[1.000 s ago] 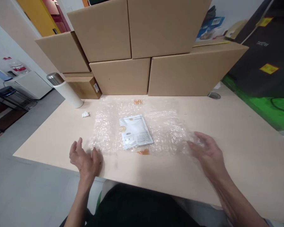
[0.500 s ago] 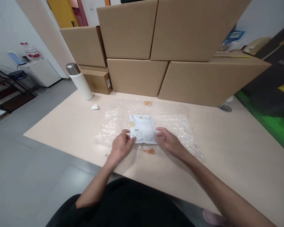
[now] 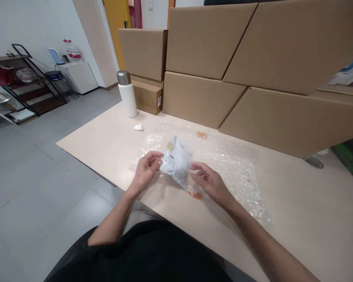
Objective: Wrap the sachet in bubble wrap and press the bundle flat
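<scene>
A white flat pouch (image 3: 178,160) with a yellow round mark and small print is tilted up over a sheet of clear bubble wrap (image 3: 223,164). My left hand (image 3: 147,168) pinches the pouch's left edge between thumb and fingers. At its right edge, my right hand (image 3: 208,180) has its fingertips close to or touching the plastic, thumb and fingers apart. Orange tape (image 3: 195,195) shows on the wrap's near edge, and another orange piece (image 3: 201,134) lies at its far side.
Stacked cardboard boxes (image 3: 194,98) line the back of the table (image 3: 94,137). A white bottle with a steel cap (image 3: 128,96) stands at the back left, near a crumpled white scrap (image 3: 138,127). A shelf rack (image 3: 26,84) is on the floor beyond.
The pouch has gone from lying nearly flat to being raised and tilted, its left edge in my left hand. My view has turned to the left.
</scene>
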Demonstrator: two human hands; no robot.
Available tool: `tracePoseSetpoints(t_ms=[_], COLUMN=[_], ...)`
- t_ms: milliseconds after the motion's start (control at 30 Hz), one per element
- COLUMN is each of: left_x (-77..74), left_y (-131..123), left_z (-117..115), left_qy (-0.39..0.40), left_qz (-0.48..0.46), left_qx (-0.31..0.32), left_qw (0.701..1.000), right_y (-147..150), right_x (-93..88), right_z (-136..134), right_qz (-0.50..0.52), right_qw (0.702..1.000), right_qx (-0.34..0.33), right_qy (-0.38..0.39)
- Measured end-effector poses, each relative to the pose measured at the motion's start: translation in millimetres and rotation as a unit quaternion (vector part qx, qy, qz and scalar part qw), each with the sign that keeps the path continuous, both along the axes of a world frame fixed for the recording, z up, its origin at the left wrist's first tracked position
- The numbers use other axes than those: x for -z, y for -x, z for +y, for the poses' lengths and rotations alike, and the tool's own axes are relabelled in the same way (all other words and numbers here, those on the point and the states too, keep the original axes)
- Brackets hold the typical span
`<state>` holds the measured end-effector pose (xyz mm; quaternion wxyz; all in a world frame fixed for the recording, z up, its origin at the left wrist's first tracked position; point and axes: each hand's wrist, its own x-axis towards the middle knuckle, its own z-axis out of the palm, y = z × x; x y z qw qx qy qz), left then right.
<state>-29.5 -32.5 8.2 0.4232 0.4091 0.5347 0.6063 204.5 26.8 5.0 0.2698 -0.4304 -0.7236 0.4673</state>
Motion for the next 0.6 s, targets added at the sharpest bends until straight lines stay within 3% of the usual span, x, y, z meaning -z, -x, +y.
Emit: tracePoseSetpoints(t_ms=[167,267,400,600], left_x=[18.6,31.4,32.5,29.0], left_y=[53,71,74,69], left_z=[-11,-15,-17,-15], left_qy=[0.046,0.079,0.105,0.111], left_qz=[0.079,0.186,0.322,0.425], left_qx=[-0.079,-0.151,-0.203,-0.208], left_qw=[0.993,0.967,0.919,0.874], right_y=[12,19,38,88], right_x=[9.4,11.8,8.3,11.4], right_z=[-1,-2,-5,1], right_qz=[-0.074,-0.096,-0.108,-0.150], right_qw=[0.996,0.992,0.977,0.908], right_qx=[-0.044,-0.064,-0.104,-0.189], right_qy=[-0.034,-0.050,-0.153,-0.343])
